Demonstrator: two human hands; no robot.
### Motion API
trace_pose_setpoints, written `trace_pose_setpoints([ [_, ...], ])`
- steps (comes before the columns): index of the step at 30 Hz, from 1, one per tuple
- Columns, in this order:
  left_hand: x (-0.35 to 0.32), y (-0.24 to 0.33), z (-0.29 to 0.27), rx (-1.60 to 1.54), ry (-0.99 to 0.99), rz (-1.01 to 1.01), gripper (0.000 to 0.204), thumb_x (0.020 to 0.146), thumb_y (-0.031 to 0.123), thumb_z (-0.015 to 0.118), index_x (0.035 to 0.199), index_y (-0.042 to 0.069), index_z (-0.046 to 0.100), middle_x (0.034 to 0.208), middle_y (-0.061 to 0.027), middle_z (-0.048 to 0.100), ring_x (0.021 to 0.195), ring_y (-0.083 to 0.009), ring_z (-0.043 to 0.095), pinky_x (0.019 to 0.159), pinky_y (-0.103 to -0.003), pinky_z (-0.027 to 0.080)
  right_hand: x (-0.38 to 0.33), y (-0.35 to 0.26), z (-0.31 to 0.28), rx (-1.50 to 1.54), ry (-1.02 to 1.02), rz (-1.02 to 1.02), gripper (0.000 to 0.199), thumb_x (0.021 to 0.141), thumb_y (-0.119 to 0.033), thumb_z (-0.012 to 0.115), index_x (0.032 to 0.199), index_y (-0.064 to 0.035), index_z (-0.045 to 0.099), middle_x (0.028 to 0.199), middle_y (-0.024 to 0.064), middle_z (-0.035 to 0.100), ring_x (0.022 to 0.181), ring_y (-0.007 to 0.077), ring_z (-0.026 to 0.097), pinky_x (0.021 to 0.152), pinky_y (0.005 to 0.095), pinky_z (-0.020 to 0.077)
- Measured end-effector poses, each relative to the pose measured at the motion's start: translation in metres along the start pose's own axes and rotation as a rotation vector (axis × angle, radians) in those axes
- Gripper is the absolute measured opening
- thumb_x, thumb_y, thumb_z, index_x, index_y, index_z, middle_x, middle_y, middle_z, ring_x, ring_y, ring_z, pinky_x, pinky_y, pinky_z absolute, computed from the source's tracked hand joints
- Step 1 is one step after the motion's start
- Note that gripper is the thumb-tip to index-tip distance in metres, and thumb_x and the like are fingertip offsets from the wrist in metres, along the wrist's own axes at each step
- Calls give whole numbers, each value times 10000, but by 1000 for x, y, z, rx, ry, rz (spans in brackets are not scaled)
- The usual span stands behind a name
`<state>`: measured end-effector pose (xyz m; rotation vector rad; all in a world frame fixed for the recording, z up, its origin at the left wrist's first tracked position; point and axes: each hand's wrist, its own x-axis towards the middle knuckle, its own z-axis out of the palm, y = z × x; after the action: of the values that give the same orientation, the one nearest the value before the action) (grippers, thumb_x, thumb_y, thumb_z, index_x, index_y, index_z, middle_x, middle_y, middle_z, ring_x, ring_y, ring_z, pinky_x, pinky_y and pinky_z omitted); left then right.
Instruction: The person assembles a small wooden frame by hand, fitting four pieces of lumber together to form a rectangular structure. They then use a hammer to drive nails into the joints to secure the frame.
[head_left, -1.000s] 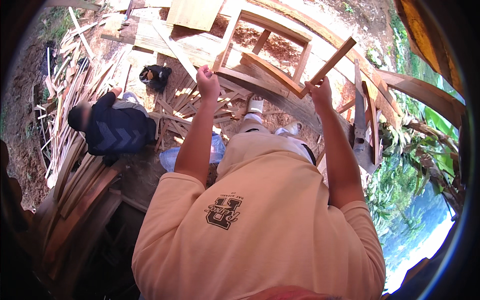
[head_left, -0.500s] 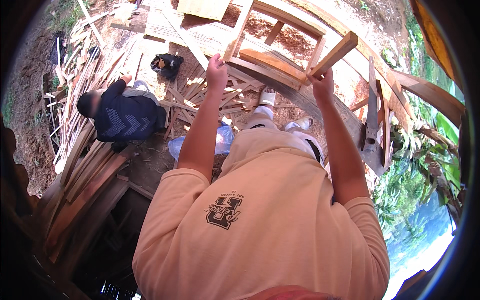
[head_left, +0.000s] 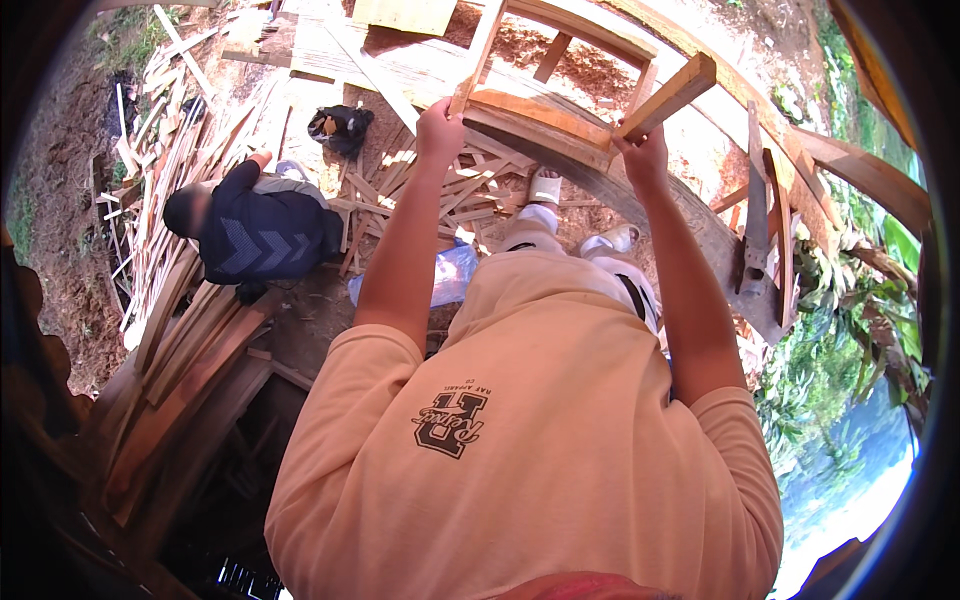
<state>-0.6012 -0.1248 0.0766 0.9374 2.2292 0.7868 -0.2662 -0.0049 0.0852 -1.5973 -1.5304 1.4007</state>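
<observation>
A wooden frame [head_left: 540,116] of several joined bars stands in front of me, over a long plank. My left hand [head_left: 440,132] is closed on its near left corner, where an upright bar meets the lower rail. My right hand [head_left: 643,158] grips the near right corner, just under a thick post [head_left: 672,95] that slants up toward the right. The undersides of the fingers are hidden behind the wood. Just right of my right arm, what looks like a handsaw [head_left: 757,200] lies along the plank.
To the left a person in a dark jacket [head_left: 265,235] crouches beside a heap of thin wood strips [head_left: 190,150]. A black plastic bag [head_left: 342,130], a clear bluish bag [head_left: 455,275] and scattered offcuts [head_left: 470,195] lie on the ground. Curved boards [head_left: 200,360] are stacked lower left.
My left hand has gone from raised fingers beside the frame to holding its left corner. The frame's lower rail has tilted slightly. My right hand keeps its hold.
</observation>
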Motion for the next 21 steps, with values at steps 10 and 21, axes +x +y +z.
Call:
trace_pose_setpoints([
  [10,8,-6,-6,-12,-89,-78,389,916,109,695,1284,-14,691,1113,-215,756,1028,-313,739,910,-390,552,0,11,-1,-161,-24,-114,474,831,-37,809,1235,-37,561,1081,115,721,991,252,720,865,387,573],
  [21,9,-7,-11,-28,-110,-61,427,938,67,685,1350,-37,648,1099,-145,786,959,-152,734,855,-309,549,6,20,-19,-176,-183,-112,436,798,-119,861,1167,-24,649,1053,117,744,1020,275,717,882,400,557],
])
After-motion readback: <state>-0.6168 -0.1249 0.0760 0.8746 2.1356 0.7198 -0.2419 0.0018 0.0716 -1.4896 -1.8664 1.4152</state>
